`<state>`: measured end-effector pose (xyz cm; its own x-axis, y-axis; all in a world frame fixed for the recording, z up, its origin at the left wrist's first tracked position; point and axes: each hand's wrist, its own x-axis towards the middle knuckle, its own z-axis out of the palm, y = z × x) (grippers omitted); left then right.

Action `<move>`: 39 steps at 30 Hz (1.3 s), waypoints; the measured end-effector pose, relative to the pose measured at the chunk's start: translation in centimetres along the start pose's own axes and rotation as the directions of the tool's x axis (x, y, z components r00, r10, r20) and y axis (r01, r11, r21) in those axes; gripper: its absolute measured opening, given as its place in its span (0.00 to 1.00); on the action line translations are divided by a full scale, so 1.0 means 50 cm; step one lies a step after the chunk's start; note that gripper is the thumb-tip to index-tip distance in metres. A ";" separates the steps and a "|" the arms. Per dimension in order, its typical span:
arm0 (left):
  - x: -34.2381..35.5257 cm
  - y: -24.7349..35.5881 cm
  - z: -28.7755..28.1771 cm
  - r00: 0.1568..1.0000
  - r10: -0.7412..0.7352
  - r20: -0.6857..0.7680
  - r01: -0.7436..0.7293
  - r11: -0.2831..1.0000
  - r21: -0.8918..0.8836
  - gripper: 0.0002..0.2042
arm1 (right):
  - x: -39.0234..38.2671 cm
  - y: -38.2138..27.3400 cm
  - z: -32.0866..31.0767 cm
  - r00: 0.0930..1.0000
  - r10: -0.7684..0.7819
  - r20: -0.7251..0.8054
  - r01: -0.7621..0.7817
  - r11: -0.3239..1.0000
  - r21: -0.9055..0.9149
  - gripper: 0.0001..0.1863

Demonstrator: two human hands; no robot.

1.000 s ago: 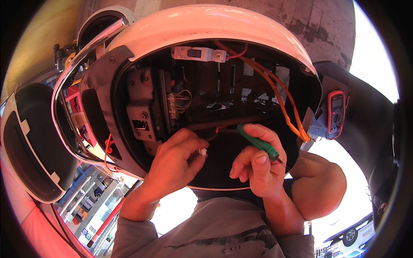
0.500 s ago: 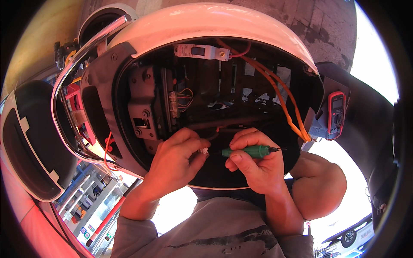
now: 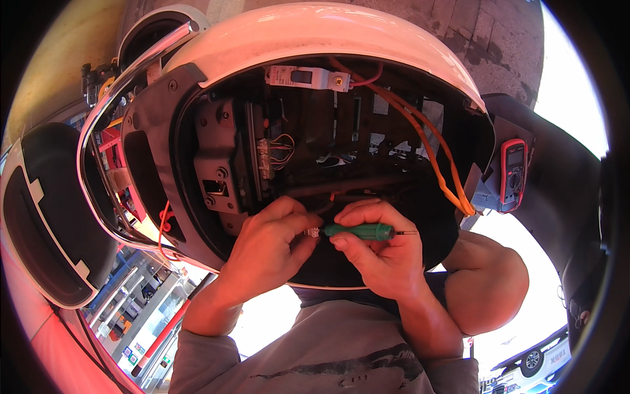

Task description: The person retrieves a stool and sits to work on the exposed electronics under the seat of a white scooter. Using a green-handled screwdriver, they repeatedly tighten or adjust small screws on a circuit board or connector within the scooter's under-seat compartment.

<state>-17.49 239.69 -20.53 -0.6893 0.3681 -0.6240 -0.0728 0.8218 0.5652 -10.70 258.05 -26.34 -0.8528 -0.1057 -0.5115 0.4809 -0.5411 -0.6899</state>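
1. Since a second ago the right hand has swung the green screwdriver from slanted to level, its fingers clamped around the handle.
2. Left hand is pinched shut on a small white connector, touching the screwdriver's end.
3. Both work at the mouth of the opened white housing, below orange wires and a white breaker.
4. A red multimeter sits at right.
5. Risk: the tip could slip off the small connector and jab fingers or nick wiring.

Two hands, one green screwdriver, one multimeter
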 end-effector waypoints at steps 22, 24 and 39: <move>0.000 -0.005 0.001 0.999 0.036 0.004 -0.036 0.999 0.006 0.10 | 0.008 -0.017 0.006 0.925 -0.358 0.126 0.377 0.826 -0.418 0.15; -0.001 -0.004 0.001 0.999 0.049 -0.002 -0.049 0.999 0.010 0.10 | 0.005 -0.016 0.007 0.918 -0.374 0.136 0.394 0.807 -0.441 0.15; 0.001 -0.004 0.003 0.998 0.062 -0.028 -0.061 0.998 0.012 0.10 | 0.005 -0.012 0.003 0.915 -0.373 0.153 0.402 0.811 -0.426 0.15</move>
<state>-17.40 239.61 -20.72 -0.7123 0.4058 -0.5727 -0.0218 0.8028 0.5959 -11.26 258.22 -25.98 -0.9910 -0.0224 -0.1319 0.1336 -0.1261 -0.9830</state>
